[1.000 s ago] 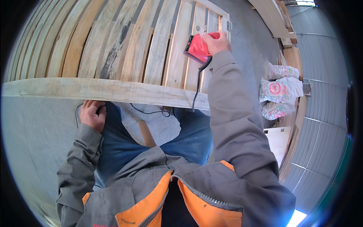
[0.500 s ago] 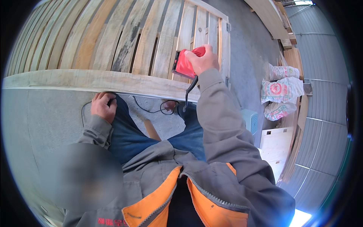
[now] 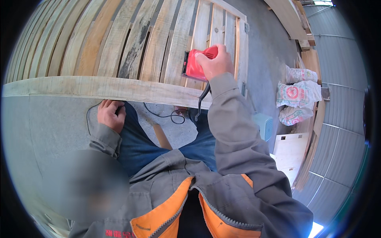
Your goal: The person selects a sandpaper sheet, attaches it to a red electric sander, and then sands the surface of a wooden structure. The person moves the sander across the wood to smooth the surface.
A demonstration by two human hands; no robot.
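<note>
My right hand (image 3: 217,61) is closed around a red power sander (image 3: 196,65) with a black base. The sander sits over the pale slats of a wooden slatted frame (image 3: 103,85), near its right end. From the sander's back, a black cord (image 3: 203,99) hangs over the near rail. My left hand (image 3: 111,115) rests by my left knee with its fingers curled in and no tool visible in it. It lies just below the near rail.
A black cable (image 3: 158,116) loops on the grey floor between my legs, by a strip of wood (image 3: 161,137). To the right are a pale blue-green box-shaped object (image 3: 263,125), several white sacks (image 3: 297,94), stacked boards (image 3: 282,18) and a corrugated metal wall (image 3: 337,63).
The view has shifted slightly, so the frame appears a little farther right. Against the slats, the sander has slid a short way left in my right hand. My left hand stays by the knee.
</note>
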